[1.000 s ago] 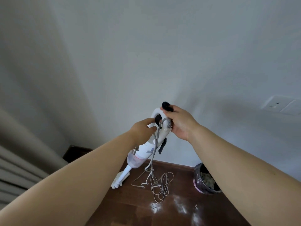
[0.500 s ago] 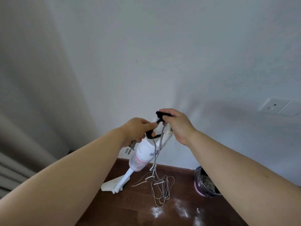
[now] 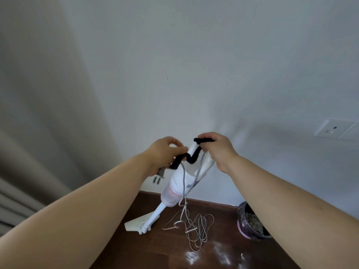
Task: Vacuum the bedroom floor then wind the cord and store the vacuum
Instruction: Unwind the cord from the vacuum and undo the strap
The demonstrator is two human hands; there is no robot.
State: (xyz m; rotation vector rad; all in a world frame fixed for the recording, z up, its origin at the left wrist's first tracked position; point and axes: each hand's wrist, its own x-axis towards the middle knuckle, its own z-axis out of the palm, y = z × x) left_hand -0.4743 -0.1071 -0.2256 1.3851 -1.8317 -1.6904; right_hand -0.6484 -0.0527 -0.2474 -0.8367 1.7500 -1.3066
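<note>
The right hand (image 3: 216, 150) curls its fingers round one end of a black fuzzy tie (image 3: 191, 157) at the top of the vacuum (image 3: 181, 188), its palm against the white handle. The left hand (image 3: 163, 154) pinches the tie's other end between thumb and fingers, and the grey plug (image 3: 159, 174) hangs from under that hand. The tie zigzags between the two hands, across the handle. The vacuum leans tilted, its floor head (image 3: 136, 224) on the dark wooden floor (image 3: 155, 253) close to the skirting of the white wall (image 3: 194, 65). The grey cord (image 3: 196, 228) drops from the handle and lies in loose loops on the floor just right of the head. A lined bin (image 3: 250, 222) stands near the wall to the right, white dust patches (image 3: 221, 255) before it. A curtain (image 3: 23, 152) bounds the left.
</note>
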